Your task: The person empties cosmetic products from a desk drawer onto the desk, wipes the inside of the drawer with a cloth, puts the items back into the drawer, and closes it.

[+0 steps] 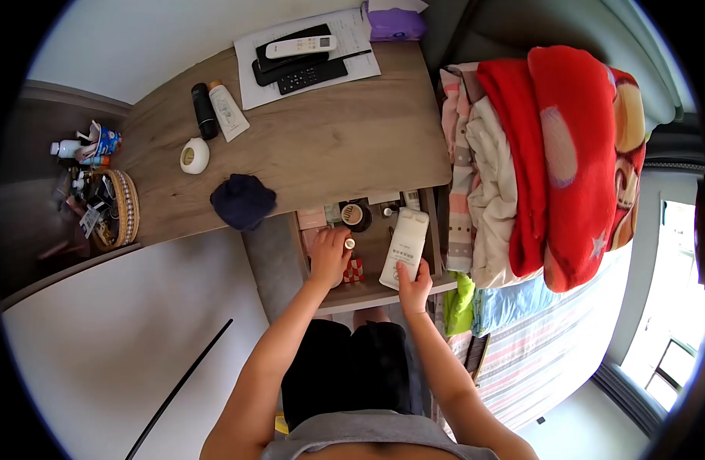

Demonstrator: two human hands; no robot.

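Note:
An open drawer (pixel 442 284) juts out from the desk in front of me. My right hand (pixel 416 287) grips the lower end of a white flat pack with printed text (pixel 406 244), tilted over the drawer's right side. In the drawer's left part, my left hand (pixel 329 257) has its fingers closed around a small item with a pale round cap (pixel 350 244); most of it is hidden. Beside that hand lies a red-and-white checked box (pixel 354 270). Behind it stand a dark round jar (pixel 355 216) and pink boxes (pixel 313 218).
On the desktop (pixel 329 146) are a dark blue cloth (pixel 243 202), a white round pot (pixel 194 156), a black bottle (pixel 204 111), a white tube (pixel 229 112) and remotes (pixel 300 47) on papers. A basket (pixel 123 207) stands left. Folded blankets (pixel 575 169) rise close on the right.

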